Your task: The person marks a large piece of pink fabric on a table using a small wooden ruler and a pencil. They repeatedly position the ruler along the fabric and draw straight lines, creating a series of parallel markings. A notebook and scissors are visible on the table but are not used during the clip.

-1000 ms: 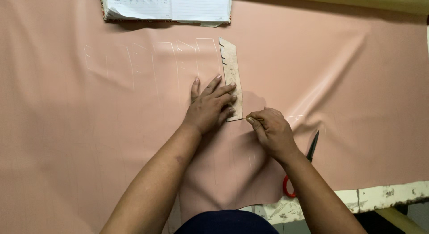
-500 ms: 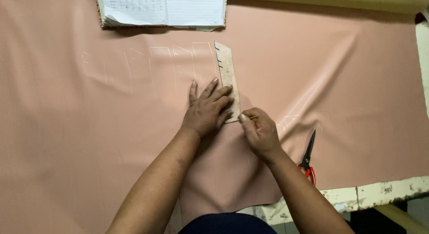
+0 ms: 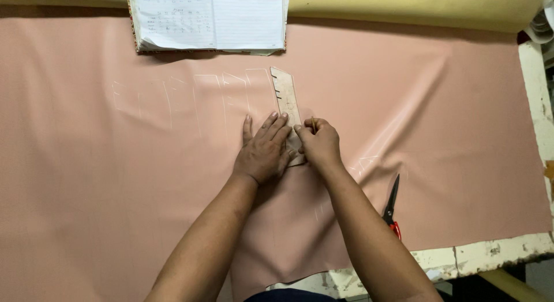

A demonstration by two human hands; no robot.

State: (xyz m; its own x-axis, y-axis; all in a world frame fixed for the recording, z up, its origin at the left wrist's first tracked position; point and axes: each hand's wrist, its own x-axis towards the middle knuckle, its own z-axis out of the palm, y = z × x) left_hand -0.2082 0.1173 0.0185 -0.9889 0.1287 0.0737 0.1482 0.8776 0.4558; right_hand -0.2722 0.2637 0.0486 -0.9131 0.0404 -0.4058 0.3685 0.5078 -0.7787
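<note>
left hand: your left hand (image 3: 264,154) is flat on the pink sheet (image 3: 115,181), fingers spread open and pressing down on the lower part of the template, not curled around anything.

right hand: your right hand (image 3: 318,143) sits just beside the left, touching the template's right edge. fingers are pinched closed around a thin marking tool (image 3: 313,123); only its tip pokes up above the knuckles, so can't tell what kind it is.

template: the narrow tan cardboard template (image 3: 287,103) lies flat near the middle of the sheet, running away from you, with notches along its upper left edge. its near end is hidden under your hands.

traced lines: faint pale outlines (image 3: 196,97) in a row to the left of the template, a few more marks near your right forearm.

scissors: red-handled scissors (image 3: 392,207) lying on the sheet to your right, well apart from both hands, blades pointing away from you.

notebook: an open lined notebook (image 3: 210,19) at the far edge, overlapping the top of the sheet.

table: worn whitish table edge (image 3: 479,257) showing at the near right.
</note>
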